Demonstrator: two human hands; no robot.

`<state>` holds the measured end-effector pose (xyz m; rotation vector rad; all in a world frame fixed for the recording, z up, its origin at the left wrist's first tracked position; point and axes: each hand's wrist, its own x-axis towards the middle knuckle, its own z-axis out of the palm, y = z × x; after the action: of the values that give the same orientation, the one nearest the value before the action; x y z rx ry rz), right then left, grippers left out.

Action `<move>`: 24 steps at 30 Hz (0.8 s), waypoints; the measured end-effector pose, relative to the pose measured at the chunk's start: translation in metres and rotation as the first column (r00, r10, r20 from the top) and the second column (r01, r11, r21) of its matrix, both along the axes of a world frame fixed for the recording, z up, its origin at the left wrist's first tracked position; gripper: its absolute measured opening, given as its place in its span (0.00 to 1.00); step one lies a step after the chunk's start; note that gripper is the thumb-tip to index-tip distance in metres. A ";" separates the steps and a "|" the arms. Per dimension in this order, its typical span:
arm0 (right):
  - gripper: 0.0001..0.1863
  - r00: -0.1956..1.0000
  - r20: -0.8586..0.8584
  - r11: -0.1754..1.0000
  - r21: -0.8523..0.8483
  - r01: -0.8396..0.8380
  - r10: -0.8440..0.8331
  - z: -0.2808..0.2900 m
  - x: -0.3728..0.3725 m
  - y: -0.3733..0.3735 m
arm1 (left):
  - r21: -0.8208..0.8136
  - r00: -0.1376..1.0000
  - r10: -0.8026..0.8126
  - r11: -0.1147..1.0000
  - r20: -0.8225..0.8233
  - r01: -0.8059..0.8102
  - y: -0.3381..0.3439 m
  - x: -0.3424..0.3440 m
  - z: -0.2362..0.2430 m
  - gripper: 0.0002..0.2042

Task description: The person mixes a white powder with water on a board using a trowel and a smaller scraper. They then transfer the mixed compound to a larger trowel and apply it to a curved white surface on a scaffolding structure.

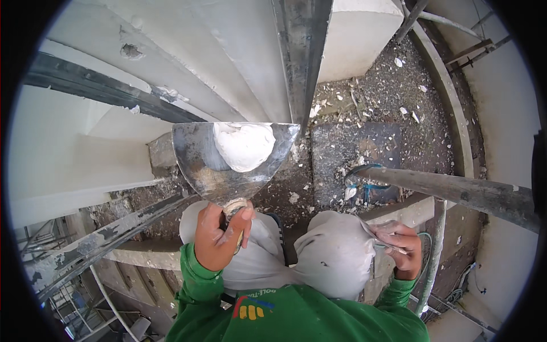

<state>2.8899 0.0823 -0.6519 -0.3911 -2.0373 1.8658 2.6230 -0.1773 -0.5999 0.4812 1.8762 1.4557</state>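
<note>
My left hand [219, 233] is closed round the short handle of a wide putty knife [196, 157], whose metal blade is rounded toward the handle and straight along the far edge. A thick lump of white putty [245, 147] lies on the blade, right of its middle. Beside my right knee, my right hand [401, 245] has its fingers bent round a thin flat tool [370, 229]. That tool shows nearly edge-on against my white trousers, so its exact kind is unclear. Both hands are smudged with white.
A pale wall with a recess [188, 51] and dark metal strips [299, 51] stands ahead. A scaffold pole [456, 188] juts in from the right, and a metal bar [108, 239] slants across the left. White crumbs litter the rough ground [370, 108]. A low curb [456, 108] curves along the right.
</note>
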 end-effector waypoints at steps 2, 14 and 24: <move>0.12 0.949 -0.265 0.956 -0.276 0.094 -0.170 -0.010 0.014 0.004 | 0.015 1.000 0.009 1.000 -0.021 -0.009 0.001 -0.003 -0.002 0.09; 0.13 0.918 0.136 0.901 -0.290 -0.323 0.373 -0.023 -0.034 0.033 | 0.071 1.000 0.003 0.997 -0.020 -0.002 0.006 -0.003 -0.001 0.10; 0.08 0.841 -0.472 0.693 0.514 0.505 -0.263 0.039 -0.105 -0.023 | 0.035 0.996 -0.041 0.998 -0.081 0.044 -0.008 0.005 0.011 0.06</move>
<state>2.7846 0.0593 -0.6125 -0.2420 -1.9629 0.8437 2.6276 -0.1852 -0.5889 0.6019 1.8924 1.4649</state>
